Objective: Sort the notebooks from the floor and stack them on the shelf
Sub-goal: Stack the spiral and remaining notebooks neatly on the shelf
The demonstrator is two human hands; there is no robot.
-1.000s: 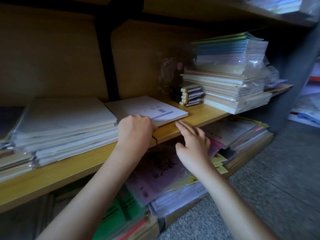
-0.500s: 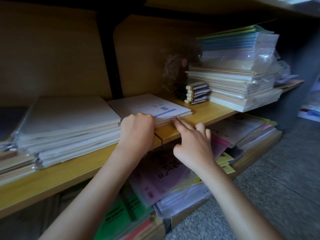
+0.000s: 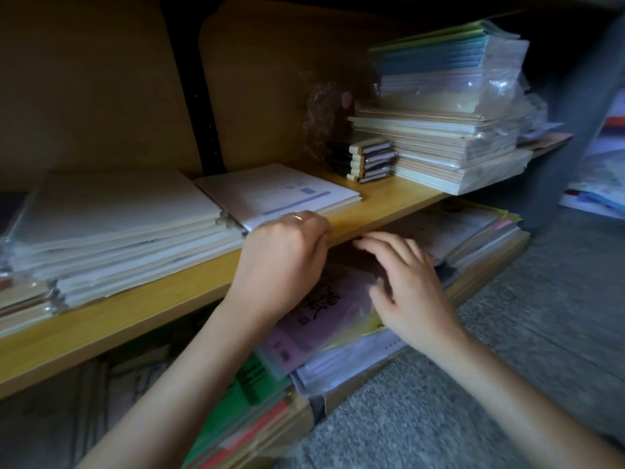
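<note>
A thin stack of white notebooks (image 3: 280,192) with a blue stripe lies on the wooden shelf (image 3: 162,299), next to a taller white stack (image 3: 111,218) on its left. My left hand (image 3: 284,258) is curled at the near edge of the thin stack, its fingers over the stack's front corner and its thumb along the shelf's edge. My right hand (image 3: 409,286) hovers with its fingers spread and relaxed just below the shelf edge, over a purple plastic-wrapped booklet (image 3: 324,319) on the lower pile. It holds nothing.
At the shelf's right end stands a tall pile of wrapped notebooks (image 3: 443,106), with a small stack of dark pads (image 3: 372,160) beside it. More piles sit under the shelf, among them green books (image 3: 243,394). A grey speckled floor (image 3: 473,384) lies on the right, and a black upright (image 3: 199,106) behind.
My right hand has come off the shelf edge and dropped lower, over the purple booklet. My left hand stays curled at the white notebooks' near edge.
</note>
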